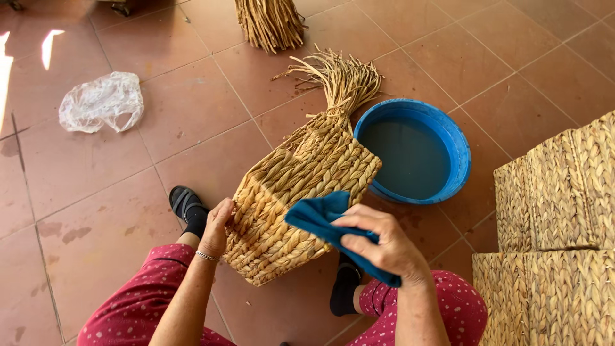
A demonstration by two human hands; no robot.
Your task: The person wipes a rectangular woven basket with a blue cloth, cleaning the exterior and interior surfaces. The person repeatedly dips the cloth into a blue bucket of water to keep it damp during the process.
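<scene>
A half-woven straw basket (301, 186) rests tilted on the tiled floor between my legs, with loose fibre ends (339, 80) fanning out at its far end. My left hand (216, 225) grips the basket's left edge. My right hand (384, 247) is closed on a folded blue cloth (323, 214) and holds it against the basket's near right side. A silver bracelet circles my left wrist.
A blue basin of water (413, 154) stands just right of the basket. Stacked woven baskets (554, 237) fill the right edge. A bundle of dried fibre (269, 24) stands at the top. A crumpled clear plastic bag (101, 102) lies at the left.
</scene>
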